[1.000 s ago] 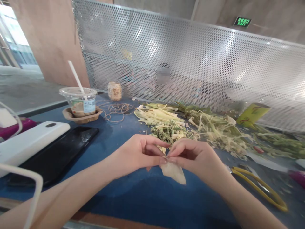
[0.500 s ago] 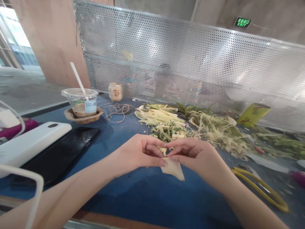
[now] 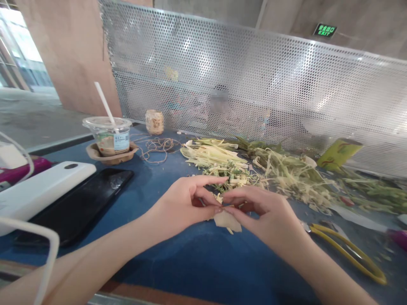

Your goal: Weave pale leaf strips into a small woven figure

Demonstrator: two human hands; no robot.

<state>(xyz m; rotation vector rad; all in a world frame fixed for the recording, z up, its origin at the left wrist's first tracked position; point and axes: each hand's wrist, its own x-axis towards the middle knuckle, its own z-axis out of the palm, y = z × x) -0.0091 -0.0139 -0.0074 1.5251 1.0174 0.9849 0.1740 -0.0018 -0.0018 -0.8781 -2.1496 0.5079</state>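
Observation:
A pale cream, thin flat piece (image 3: 227,221), perhaps dried husk or paper, is pinched at its upper edge between my two hands. My left hand (image 3: 187,199) grips it with thumb and a bent finger, while its index finger stretches out above. From the other side my right hand (image 3: 259,205) closes thumb and fingers on the same edge. The fingertips of both hands meet, and part of the piece is hidden behind them. Just beyond lie crumbly green and cream plant bits (image 3: 226,173) and a bundle of pale yellow-green strips (image 3: 213,151).
Dried leafy stalks (image 3: 286,173) spread to the right, near yellow-handled scissors (image 3: 352,250). To the left are a black phone (image 3: 82,199), a white power bank (image 3: 47,190) and a lidded cup with a straw (image 3: 111,140). Twine (image 3: 159,146) and a perforated metal screen (image 3: 197,63) stand behind.
My left index finger has lifted and straightened away from the right fingertips. The pale piece has shifted up slightly and looks shorter, and a thin sliver now shows below it.

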